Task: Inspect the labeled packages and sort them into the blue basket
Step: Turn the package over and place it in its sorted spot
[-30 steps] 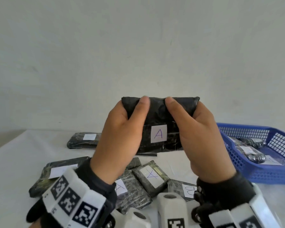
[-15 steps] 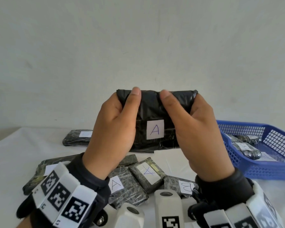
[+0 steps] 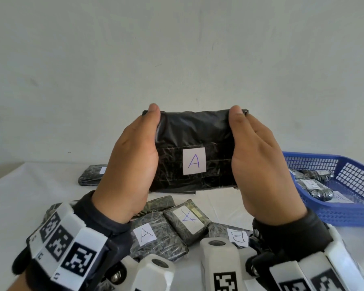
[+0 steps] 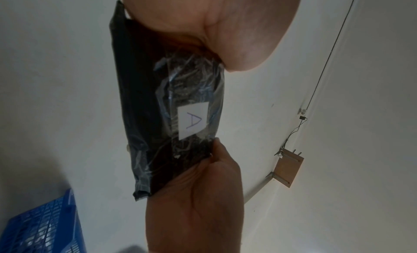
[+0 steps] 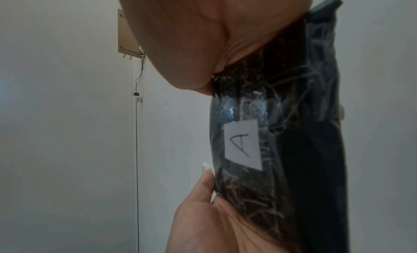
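Note:
A black plastic-wrapped package (image 3: pixel 194 131) with a white label marked A (image 3: pixel 193 164) is held upright above the table, label facing me. My left hand (image 3: pixel 132 160) grips its left end and my right hand (image 3: pixel 259 164) grips its right end, thumbs in front and fingers hidden behind. The left wrist view shows the package (image 4: pixel 144 96) between both palms, and the right wrist view shows the package (image 5: pixel 304 150) with its label. The blue basket (image 3: pixel 345 215) stands on the table at the right, holding several labeled packages (image 3: pixel 315 185).
Below my hands several wrapped packages lie on the white table: one marked A (image 3: pixel 147 235), one tilted (image 3: pixel 187 218), one marked B (image 3: pixel 237 236). Another package (image 3: pixel 90 175) lies farther back left. A grey wall stands behind the table.
Both thumbs slid outward from the middle of the package to its ends, uncovering the front and the A label. The package rose a little.

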